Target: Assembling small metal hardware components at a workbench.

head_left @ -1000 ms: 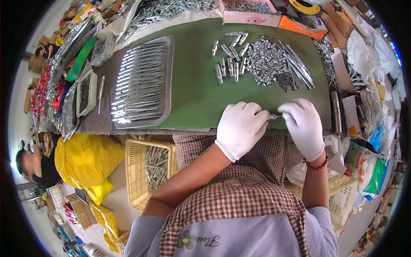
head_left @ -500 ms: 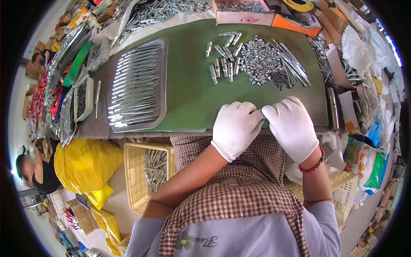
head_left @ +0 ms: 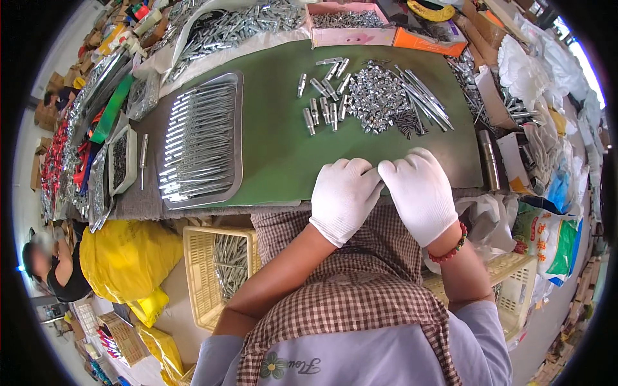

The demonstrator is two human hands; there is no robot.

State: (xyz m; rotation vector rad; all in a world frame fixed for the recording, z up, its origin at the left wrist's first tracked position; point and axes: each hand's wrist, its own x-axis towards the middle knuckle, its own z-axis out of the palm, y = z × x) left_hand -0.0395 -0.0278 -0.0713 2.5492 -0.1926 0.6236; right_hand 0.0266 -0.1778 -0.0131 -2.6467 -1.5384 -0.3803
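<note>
Both my hands wear white knit gloves and meet at the near edge of the green mat (head_left: 270, 141). My left hand (head_left: 344, 199) is closed with its fingers curled under. Against it, my right hand (head_left: 420, 193) is pinched, thumb side touching the left. Whatever they hold between them is hidden by the gloves. Beyond the hands lies a pile of small shiny metal nuts (head_left: 376, 96). Several metal sleeves (head_left: 325, 96) lie left of the pile, thin metal rods (head_left: 425, 96) and small dark screws (head_left: 408, 122) right of it.
A metal tray (head_left: 238, 141) of rods with pointed ends stands at the left. Farther back are a pink box (head_left: 341, 37) of small parts and an orange box (head_left: 428, 44). A steel cylinder (head_left: 489, 161) stands at the right edge. Below sits a yellow crate (head_left: 199, 276).
The view has shifted slightly, so the mat and parts appear lower and further left. My hands stay pressed together, with little change in their grip.
</note>
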